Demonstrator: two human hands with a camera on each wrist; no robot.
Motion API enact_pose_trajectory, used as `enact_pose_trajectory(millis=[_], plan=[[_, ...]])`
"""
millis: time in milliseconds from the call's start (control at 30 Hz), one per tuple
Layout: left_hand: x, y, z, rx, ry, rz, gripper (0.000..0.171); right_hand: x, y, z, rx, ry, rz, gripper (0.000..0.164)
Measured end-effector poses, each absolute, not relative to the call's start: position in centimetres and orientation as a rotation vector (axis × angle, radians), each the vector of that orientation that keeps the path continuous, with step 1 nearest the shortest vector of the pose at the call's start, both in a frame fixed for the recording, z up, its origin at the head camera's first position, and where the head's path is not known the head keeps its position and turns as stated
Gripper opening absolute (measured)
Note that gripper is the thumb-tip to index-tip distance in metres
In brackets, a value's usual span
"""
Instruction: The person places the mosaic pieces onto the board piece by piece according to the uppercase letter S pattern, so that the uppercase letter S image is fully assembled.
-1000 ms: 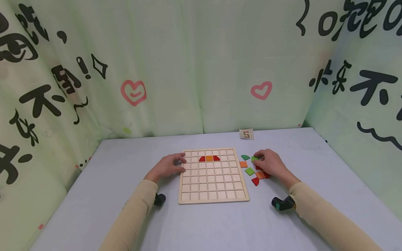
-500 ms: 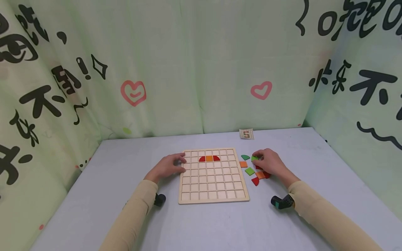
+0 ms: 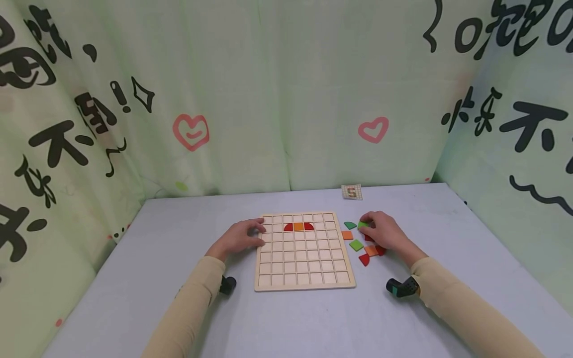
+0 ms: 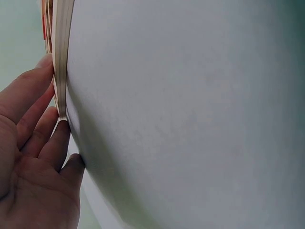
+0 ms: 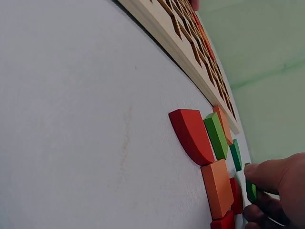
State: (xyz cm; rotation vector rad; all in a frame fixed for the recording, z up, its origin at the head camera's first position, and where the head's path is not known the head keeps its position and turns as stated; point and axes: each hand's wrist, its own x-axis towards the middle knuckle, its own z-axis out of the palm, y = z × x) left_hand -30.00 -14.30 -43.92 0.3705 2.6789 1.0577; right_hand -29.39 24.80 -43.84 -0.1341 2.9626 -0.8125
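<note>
White cloth or board seemed to face the table top (image 3: 286, 325), and on it, between the person's two hands, a wooden board (image 3: 302, 256) lay flat. It looked stiff and fairly light, likely to slide if nudged; its plain raised rim seemed the best place to take hold. As a container, its grid of shallow squares held just three pieces, side by side in the second row from the far edge: a red quarter-round (image 3: 288, 227), an orange square (image 3: 298, 226) and another red quarter-round (image 3: 309, 226).

The left hand (image 3: 241, 235) was spread wide, its fingertips touching the board's left edge. The right hand (image 3: 384, 230) was narrow, pinching a green piece (image 5: 252, 192) between thumb and fingers, above the loose pieces and apart from the board.

Beyond them, a small printed card (image 3: 351, 192) lay near the table's far edge.

Smallest were the loose pieces to the right of the board, among them a light green square (image 3: 356, 244), a dark green quarter-round (image 3: 350, 225) and a loose red piece (image 3: 364, 259). They appeared hard, light, smooth and perhaps slightly slippery, sturdy rather than fragile, and best pinched by opposite side faces.
</note>
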Motion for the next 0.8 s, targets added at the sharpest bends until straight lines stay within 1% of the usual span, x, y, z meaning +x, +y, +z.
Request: enact_pose_trajectory(millis=[267,800], plan=[[-30.2,-14.3,-44.4,0.353,2.665,1.059,0.028,-29.0,23.8,-43.6,-0.215,3.011,-0.882,0.041],[-30.3,-14.3,-44.1,0.358,2.674,1.049,0.028,-28.4,21.1,-43.0,-0.366,2.969,-0.975,0.037]])
